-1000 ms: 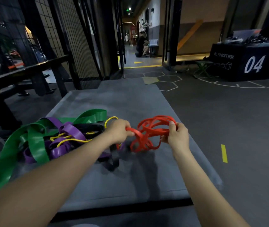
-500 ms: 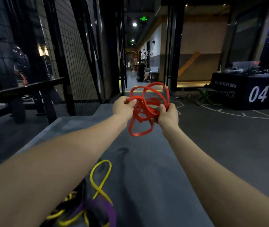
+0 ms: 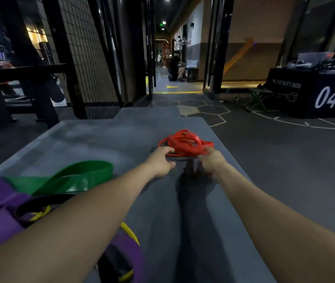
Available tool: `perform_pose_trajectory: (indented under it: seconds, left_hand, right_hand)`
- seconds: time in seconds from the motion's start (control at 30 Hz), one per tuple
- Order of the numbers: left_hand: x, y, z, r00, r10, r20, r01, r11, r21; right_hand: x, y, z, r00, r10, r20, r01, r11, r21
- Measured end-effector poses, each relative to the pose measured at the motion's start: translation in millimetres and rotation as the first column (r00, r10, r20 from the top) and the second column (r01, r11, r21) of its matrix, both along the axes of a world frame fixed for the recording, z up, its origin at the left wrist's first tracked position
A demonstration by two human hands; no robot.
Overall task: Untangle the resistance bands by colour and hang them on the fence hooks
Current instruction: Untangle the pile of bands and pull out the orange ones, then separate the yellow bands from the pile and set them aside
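A tangled bundle of red resistance bands point(image 3: 186, 142) lies on the grey mat point(image 3: 93, 139), out in front of me. My left hand point(image 3: 160, 161) rests at the bundle's left end, fingers stretched onto it and thumb spread away. My right hand point(image 3: 212, 162) is at the right end with its fingers curled over a red strand. At the lower left lies a pile of other bands: green point(image 3: 85, 174), purple point(image 3: 3, 203), yellow point(image 3: 130, 231) and black point(image 3: 40, 203), partly hidden by my left forearm.
A black mesh fence point(image 3: 85, 58) with dark posts rises at the left behind the mat. A black plyo box marked 04 point(image 3: 313, 94) stands at the right, a small folding stool point(image 3: 258, 99) beside it. A person crouches far down the corridor point(image 3: 174, 68).
Both hands lifted the red bundle up off the pile, then brought it down onto the mat farther ahead. My left hand's fingers have loosened.
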State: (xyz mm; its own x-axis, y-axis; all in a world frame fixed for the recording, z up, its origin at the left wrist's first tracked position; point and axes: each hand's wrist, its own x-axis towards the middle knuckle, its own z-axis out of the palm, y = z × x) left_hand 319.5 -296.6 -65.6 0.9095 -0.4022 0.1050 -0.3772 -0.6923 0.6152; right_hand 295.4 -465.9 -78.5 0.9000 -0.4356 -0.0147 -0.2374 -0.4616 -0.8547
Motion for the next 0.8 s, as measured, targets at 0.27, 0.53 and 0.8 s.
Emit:
perform_pose_trajectory:
  seconds: [0.27, 0.53, 0.8]
  left_hand:
    - [-65.2, 44.2, 42.9, 0.997, 0.063, 0.051, -0.061, 0.997, -0.037]
    - [-169.9, 137.2, 66.5, 0.993, 0.116, 0.028, -0.114, 0.991, -0.07]
    - [-251.2, 236.5, 64.6, 0.983, 0.184, 0.013, -0.181, 0.976, -0.122]
  right_hand:
    - [-71.2, 47.4, 38.5, 0.997, 0.051, 0.054, -0.051, 0.999, 0.002]
    - [-177.2, 145.7, 73.1, 0.994, 0.108, 0.026, -0.109, 0.994, 0.019]
    - [-255.5, 237.9, 87.3, 0.971, 0.234, -0.055, -0.24, 0.956, -0.168]
